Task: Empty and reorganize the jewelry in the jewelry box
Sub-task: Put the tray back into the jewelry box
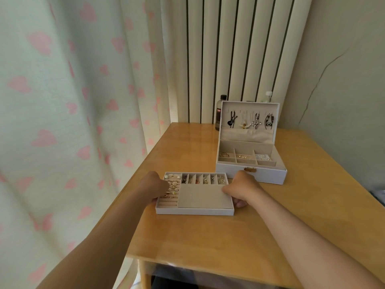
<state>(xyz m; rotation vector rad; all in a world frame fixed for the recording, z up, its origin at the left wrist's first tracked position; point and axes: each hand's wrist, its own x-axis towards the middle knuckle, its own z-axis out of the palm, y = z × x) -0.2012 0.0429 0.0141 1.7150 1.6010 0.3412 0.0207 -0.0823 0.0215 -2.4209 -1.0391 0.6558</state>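
A removable tray (194, 211) is seen lying flat on the wooden desk (208, 236), near its left edge and just in front of the open jewelry box (250, 176). The tray is gripped at both ends. The left hand (155, 184) is curled over its left rim beside the ring rolls (173, 187), and the right hand (242, 187) is closed on its right rim, with the thumb against the outer wall. A row of narrow cells (204, 179) along the tray's far side is filled with small pieces (too small to be told apart), and a plain padded panel (200, 197) takes up the rest.

The box's lid (227, 134) is stood upright, and four ornaments (252, 122) are hung inside it. Gold items (242, 156) are held in the rear cells of its base. A dark bottle (222, 109) and a white-capped bottle (268, 95) are placed behind the box. A heart-printed curtain (62, 101) is hung to the left.
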